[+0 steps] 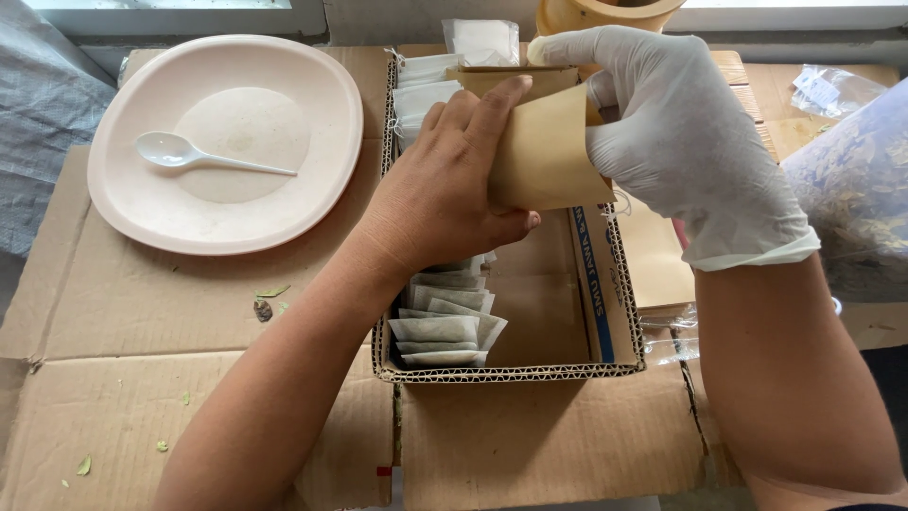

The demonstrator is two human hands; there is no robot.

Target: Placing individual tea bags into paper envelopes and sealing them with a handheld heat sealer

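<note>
Tan flat paper envelope (544,151); white latex glove (681,142); pale pink round plastic plate (312,85), white plastic spoon (180,153); brown corrugated cardboard box (511,374), blue-striped inside.

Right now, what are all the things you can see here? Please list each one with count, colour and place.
envelope: one, brown, held over the box
box: one, brown cardboard, open, centre
sachets: many, whitish, in a row along the box's left side
plate: one, cream, upper left
spoon: one, white, on the plate
cardboard: flattened sheets, brown, under everything
envelope stack: brown, right of the box
bag: one, clear plastic, dried leaves inside, far right
left hand: bare, gripping the envelope
right hand: white glove, holding the envelope's top
</note>
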